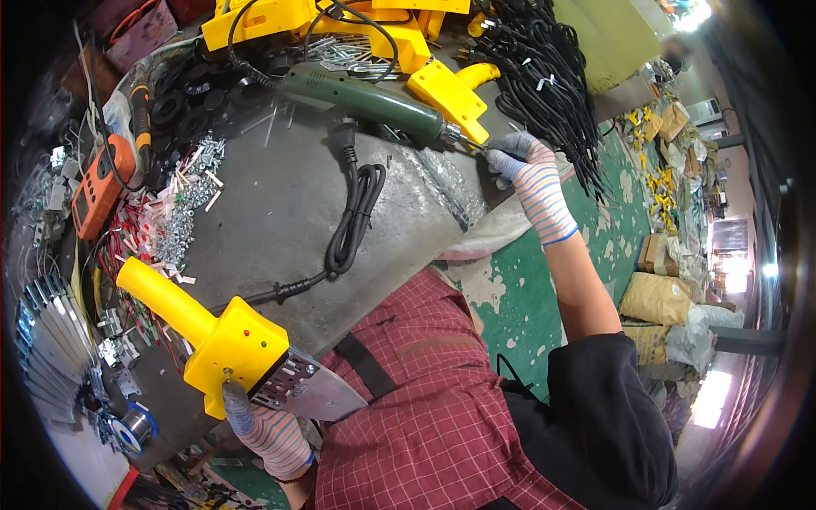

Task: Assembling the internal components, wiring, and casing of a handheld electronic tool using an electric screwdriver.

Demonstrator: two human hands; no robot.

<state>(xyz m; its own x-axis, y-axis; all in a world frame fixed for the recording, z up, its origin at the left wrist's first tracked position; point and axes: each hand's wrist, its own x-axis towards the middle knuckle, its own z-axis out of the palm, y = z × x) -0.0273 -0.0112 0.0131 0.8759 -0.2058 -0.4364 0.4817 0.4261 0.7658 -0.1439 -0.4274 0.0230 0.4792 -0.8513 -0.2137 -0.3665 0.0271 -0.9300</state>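
My left hand, in a striped knit glove, holds a yellow-handled tool by its boxy housing. The tool has two small indicator dots and a slotted metal plate that rests against my apron. Its black power cord runs onto the bench and is tied in a bundle. My right hand, gloved too, pinches at the bit tip of a green electric screwdriver lying across the bench. What sits between those fingers is too small to make out.
Loose screws and nuts lie in a heap at the left, beside an orange meter. More yellow housings and a pile of black cords cover the far side. A solder spool stands at lower left. Sacks sit on the right.
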